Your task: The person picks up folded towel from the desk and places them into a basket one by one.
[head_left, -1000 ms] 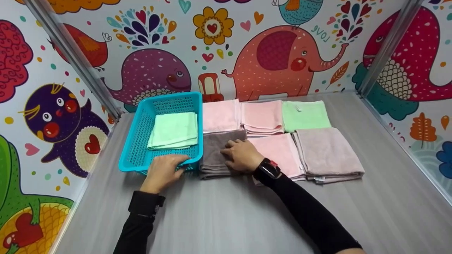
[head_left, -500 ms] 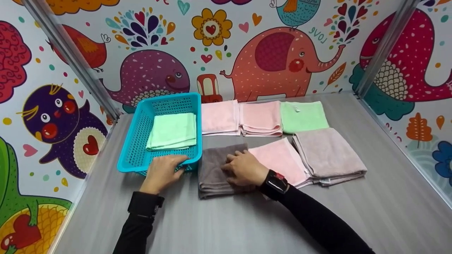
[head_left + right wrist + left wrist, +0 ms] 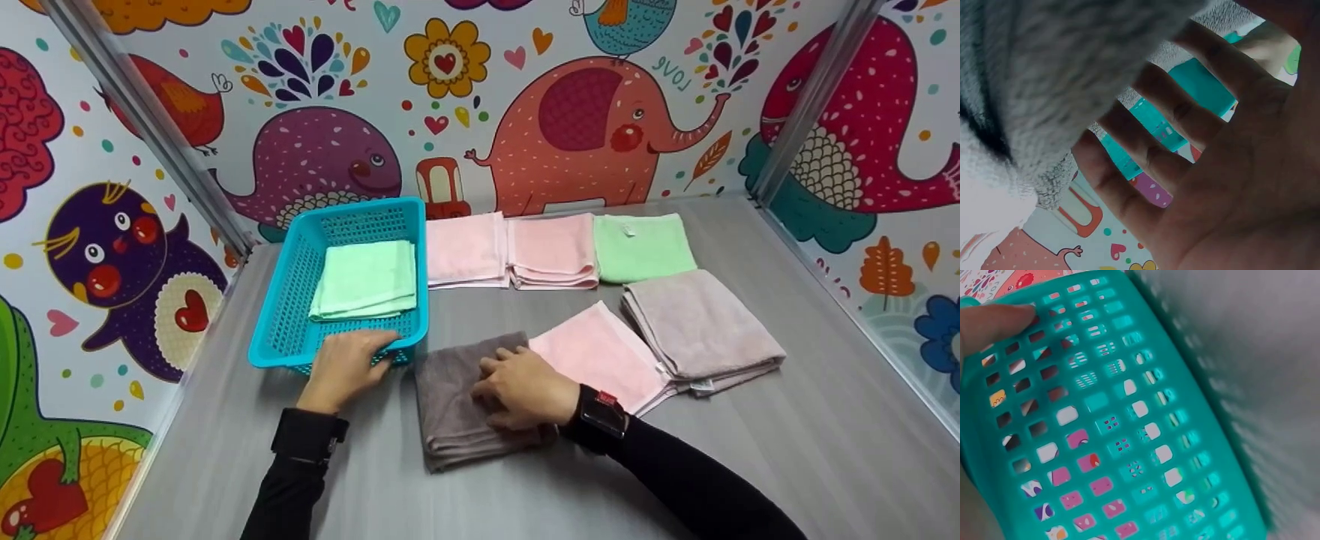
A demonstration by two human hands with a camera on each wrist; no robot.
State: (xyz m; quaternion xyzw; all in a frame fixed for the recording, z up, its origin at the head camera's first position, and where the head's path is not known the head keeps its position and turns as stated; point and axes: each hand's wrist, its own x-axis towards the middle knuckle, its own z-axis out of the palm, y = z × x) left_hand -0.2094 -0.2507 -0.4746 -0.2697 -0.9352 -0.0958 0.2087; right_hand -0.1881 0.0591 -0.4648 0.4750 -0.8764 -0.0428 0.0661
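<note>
My left hand (image 3: 345, 367) holds the front rim of a turquoise perforated basket (image 3: 421, 262); in the left wrist view a finger (image 3: 994, 326) lies over the basket's holed wall (image 3: 1095, 402). Inside the basket lies a folded mint-green towel (image 3: 367, 277). On top of a folded dark grey-brown towel (image 3: 454, 397) rests my right hand (image 3: 525, 386), its fingers spread across the fabric. From the right wrist view, the palm (image 3: 1230, 169) shows with fingertips against the towel (image 3: 1084, 56). This towel sits at the front of the basket's right side, beside a skewed pink towel (image 3: 600, 356).
Behind, two folded pink towels (image 3: 465, 247) (image 3: 553, 251) and a light green towel (image 3: 645, 247) stand in a row along the patterned wall (image 3: 450, 135). A thick folded pinkish-grey towel (image 3: 701, 322) lies on the right of the grey table (image 3: 750, 450).
My right hand has drawn the dark grey-brown towel toward me, away from the back row. The pink towel beside it has turned and shifted forward. My left hand stays on the basket.
</note>
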